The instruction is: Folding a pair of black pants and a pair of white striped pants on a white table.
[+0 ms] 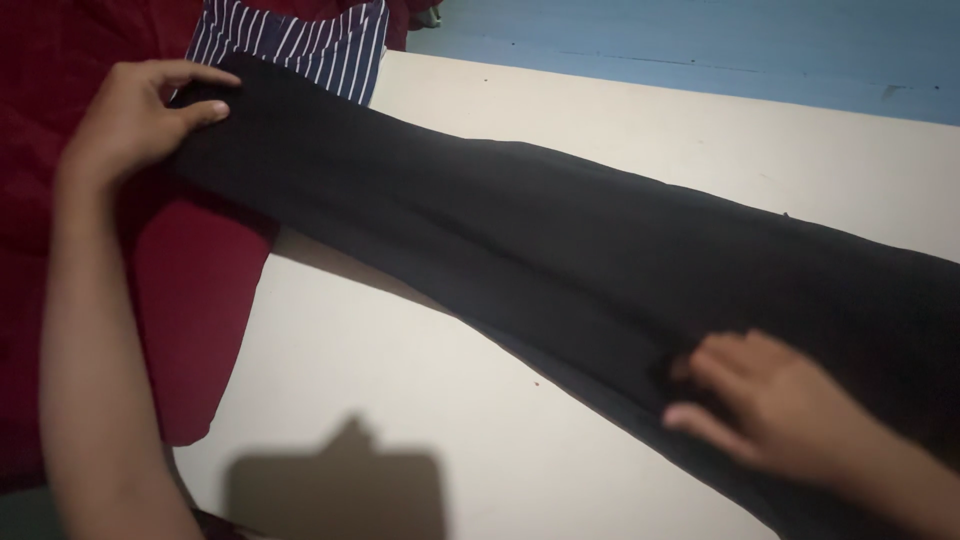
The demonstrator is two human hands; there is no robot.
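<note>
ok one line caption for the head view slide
Left hand grips one end of a black garment while right hand presses it on a cream table.

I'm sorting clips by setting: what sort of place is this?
Probably a home laundry-folding spot: black cloth spread on a pale table, red fabric and a striped garment beside it, blue floor beyond.

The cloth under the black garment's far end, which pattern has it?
Dark striped cloth with thin white stripes, head view.

likely home: clothes (560, 250) spread on plain cream table (400, 400), red fabric (190, 280), blue painted floor (700, 40).
</note>
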